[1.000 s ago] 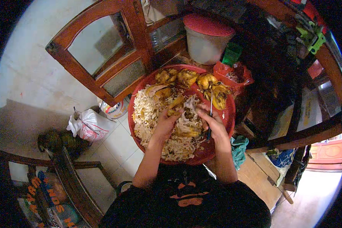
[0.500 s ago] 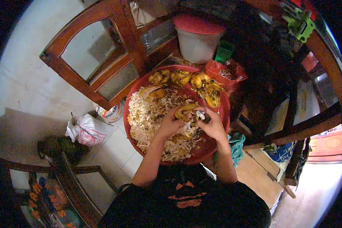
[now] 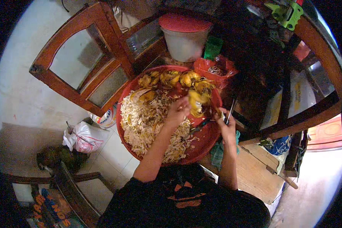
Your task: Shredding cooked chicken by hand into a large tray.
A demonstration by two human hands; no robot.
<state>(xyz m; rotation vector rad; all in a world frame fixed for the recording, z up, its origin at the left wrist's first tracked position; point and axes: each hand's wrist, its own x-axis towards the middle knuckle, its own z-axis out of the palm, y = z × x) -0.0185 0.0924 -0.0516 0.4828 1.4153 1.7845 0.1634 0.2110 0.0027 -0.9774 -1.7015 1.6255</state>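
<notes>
Shredded chicken (image 3: 142, 127): a loose, pale heap of thin, stringy strands with yellow flecks, filling the left and near part of the tray.
Tray (image 3: 207, 146): red, broad and round, with a raised rim; smooth bare base shows at its right side, scattered with a few shreds.
Whole chicken pieces (image 3: 170, 78): rounded, lumpy and yellow-brown, lined along the far rim; one sliced piece (image 3: 143, 95) shows pale flesh beside the heap.
Blurred piece (image 3: 197, 104): yellow with a whitish patch, just right of the left fingertips.
Left hand (image 3: 178, 114): above the heap, fingers partly extended; blur means I cannot tell whether they touch the piece.
Right hand (image 3: 227, 129): at the right rim, fingers curled around a knife (image 3: 231, 110) whose narrow metal blade points up and away.
Far edge: a red plastic bag (image 3: 216, 70) and a whitish bucket (image 3: 184, 42) with a pinkish-red lid stand close behind the rim, leaving little room there.
Left edge: a wooden door (image 3: 112, 49) with glass panels reaches near the rim.
Near edge: the person's black shirt sits close.
Open room: the clearest stretch lies between heap and right rim, below the knife.
</notes>
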